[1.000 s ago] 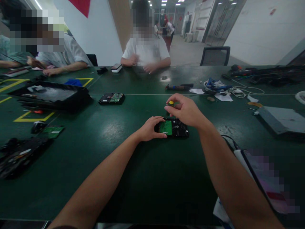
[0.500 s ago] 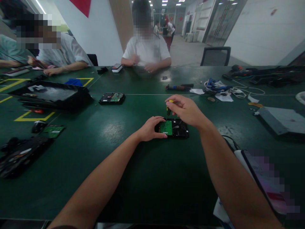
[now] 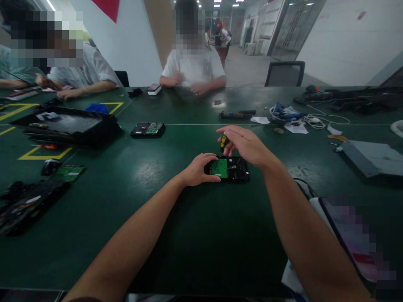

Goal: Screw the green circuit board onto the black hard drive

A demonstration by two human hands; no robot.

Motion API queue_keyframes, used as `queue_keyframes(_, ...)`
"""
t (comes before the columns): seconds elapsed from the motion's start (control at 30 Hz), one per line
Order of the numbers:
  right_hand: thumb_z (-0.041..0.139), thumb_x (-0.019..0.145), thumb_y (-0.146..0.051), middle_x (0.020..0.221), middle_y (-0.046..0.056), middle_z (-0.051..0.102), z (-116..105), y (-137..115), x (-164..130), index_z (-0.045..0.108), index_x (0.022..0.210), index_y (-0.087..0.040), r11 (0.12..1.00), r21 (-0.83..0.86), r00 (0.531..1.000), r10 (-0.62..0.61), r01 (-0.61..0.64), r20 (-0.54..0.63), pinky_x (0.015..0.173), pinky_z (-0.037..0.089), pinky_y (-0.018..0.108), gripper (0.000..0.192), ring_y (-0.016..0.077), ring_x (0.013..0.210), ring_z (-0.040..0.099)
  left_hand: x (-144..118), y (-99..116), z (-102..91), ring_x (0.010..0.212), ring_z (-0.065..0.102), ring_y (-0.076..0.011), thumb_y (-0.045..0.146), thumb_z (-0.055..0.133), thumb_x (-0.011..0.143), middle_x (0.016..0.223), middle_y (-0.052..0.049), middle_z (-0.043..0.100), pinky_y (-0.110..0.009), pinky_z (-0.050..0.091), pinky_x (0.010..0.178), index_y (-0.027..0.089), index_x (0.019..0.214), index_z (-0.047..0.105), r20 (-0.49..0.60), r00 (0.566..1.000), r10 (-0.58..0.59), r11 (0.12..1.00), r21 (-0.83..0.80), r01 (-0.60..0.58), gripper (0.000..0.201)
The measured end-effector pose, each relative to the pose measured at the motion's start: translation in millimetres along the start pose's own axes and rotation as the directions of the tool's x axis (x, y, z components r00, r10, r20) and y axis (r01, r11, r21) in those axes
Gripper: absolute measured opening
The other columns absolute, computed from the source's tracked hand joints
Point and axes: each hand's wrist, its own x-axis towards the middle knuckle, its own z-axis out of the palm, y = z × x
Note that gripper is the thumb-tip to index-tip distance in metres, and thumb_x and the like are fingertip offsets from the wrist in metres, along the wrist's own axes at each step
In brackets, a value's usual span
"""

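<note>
While the left hand (image 3: 203, 170) steadies a black hard drive (image 3: 238, 170) with a green circuit board showing on its upper face, the right hand (image 3: 247, 144) holds a yellow-and-dark screwdriver (image 3: 223, 141) above it. The drive lies flat near the middle of the green table (image 3: 189, 239), between the two forearms. The left thumb sits at its near edge and the fingers at its far edge, so that hand pinches the drive's left end. The right thumb and fingers close around the screwdriver's handle, which leans slightly over the drive's far side; whether its tip touches the drive cannot be told, as it is too small and dark to make out.

Farther away and to the left lies a second drive (image 3: 147, 129), with a black casing (image 3: 66, 123) left of that. Nearer, at the left edge, a loose circuit board (image 3: 71, 173) lies beside a dark assembly (image 3: 30, 205). On the right are a grey metal box (image 3: 373, 157) and, nearer, a phone (image 3: 343, 235) beside the right forearm. On the far right side lie tangled cables (image 3: 286, 112). Across the table sits a person in a white shirt (image 3: 195, 69), forearms at the far edge.
</note>
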Motion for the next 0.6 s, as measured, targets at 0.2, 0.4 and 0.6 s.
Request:
queue_keyframes(0.2, 0.062, 0.098, -0.050, 0.086, 0.003, 0.068, -2.6, -2.5, -2.6, 0.069, 0.100, -0.021, 0.984, -0.170, 0.995, -0.068, 0.055, -0.074, 0.060, 0.048, 0.028, 0.030, 0.0139, 0.068, 0.061, -0.9, 1.9, -1.4, 0.138, 0.051, -0.0339, 0.056, 0.085, 0.075, 0.147, -0.015, 0.056, -0.053, 0.040, 0.117, 0.022, 0.139, 0.058, -0.001, 1.000, -0.016, 1.000, -0.015, 0.016, 0.076)
queue_keyframes(0.4, 0.064, 0.097, -0.049, 0.094, 0.004, 0.072, -1.2, 0.2, -1.4, 0.064, 0.096, -0.021, 0.994, -0.106, 0.995, -0.026, 0.016, -0.091, 0.054, 0.046, 0.028, 0.028, 0.0116, 0.060, 0.062, -1.0, 1.6, -1.5, 0.138, 0.051, -0.0341, 0.056, 0.085, 0.075, 0.148, -0.014, 0.055, -0.053, 0.040, 0.117, 0.024, 0.139, 0.058, 0.000, 1.000, -0.016, 1.000, -0.023, 0.016, 0.076)
queue_keyframes(0.6, 0.051, 0.103, -0.052, 0.104, 0.007, 0.073, 0.2, -2.5, -0.5, 0.069, 0.107, -0.022, 0.999, 0.041, 0.999, 0.034, -0.034, -0.007, 0.056, 0.050, 0.028, 0.035, 0.0121, 0.063, 0.063, -0.6, 1.3, -1.2, 0.137, 0.052, -0.0339, 0.056, 0.084, 0.075, 0.147, -0.013, 0.056, -0.054, 0.040, 0.117, 0.025, 0.138, 0.058, 0.002, 1.000, -0.009, 1.000, -0.007, 0.009, 0.075)
